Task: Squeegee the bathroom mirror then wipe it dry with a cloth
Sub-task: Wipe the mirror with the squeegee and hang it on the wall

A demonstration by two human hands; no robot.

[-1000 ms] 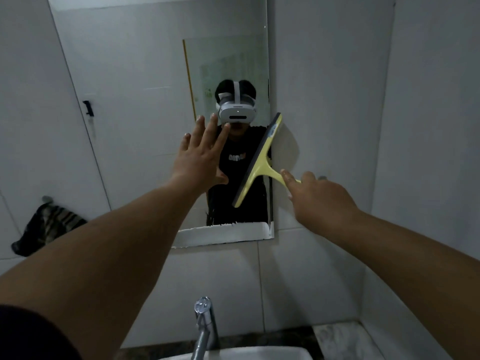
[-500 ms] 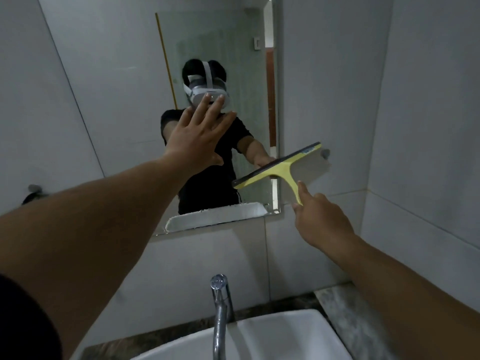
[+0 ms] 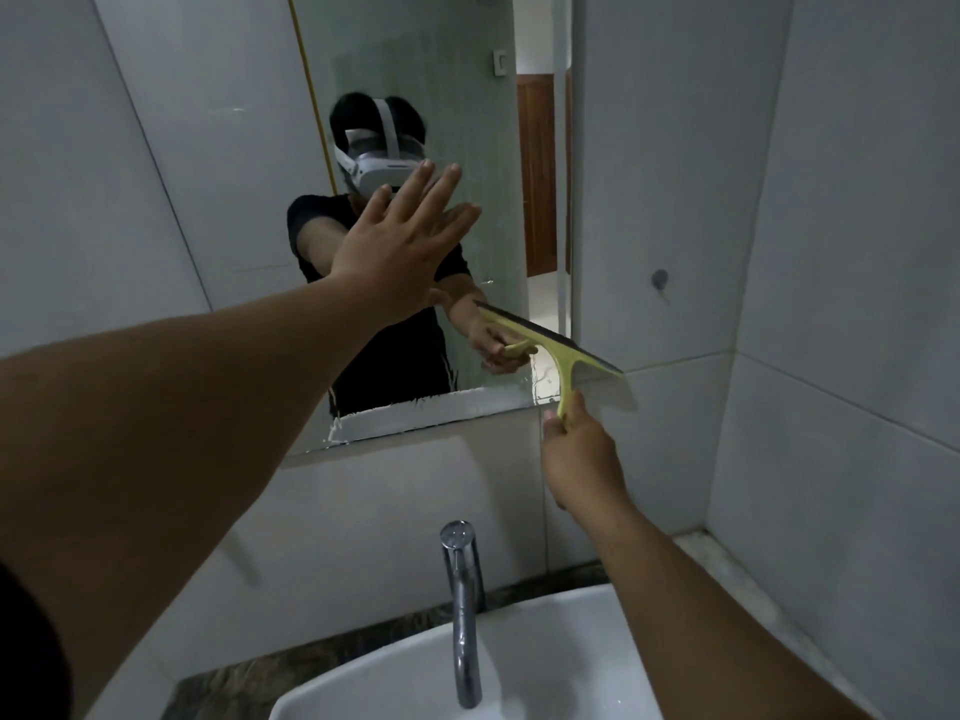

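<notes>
The bathroom mirror (image 3: 249, 163) hangs on the tiled wall above the sink. My left hand (image 3: 402, 246) is spread flat with fingers apart, at the middle of the glass. My right hand (image 3: 582, 449) grips the handle of a yellow squeegee (image 3: 558, 356). Its dark blade lies slanted across the mirror's lower right corner, with the right end past the mirror's edge over the tile. No cloth is in view.
A chrome tap (image 3: 462, 605) rises over the white basin (image 3: 545, 662) directly below. A side wall (image 3: 857, 304) stands close on the right, with a small hook (image 3: 660, 280) on the back wall. A dark stone counter (image 3: 322, 652) surrounds the basin.
The squeegee has swung from near upright to a low slant and dropped to the mirror's bottom right corner. My left hand stays on the glass. The view has tilted down, showing more sink.
</notes>
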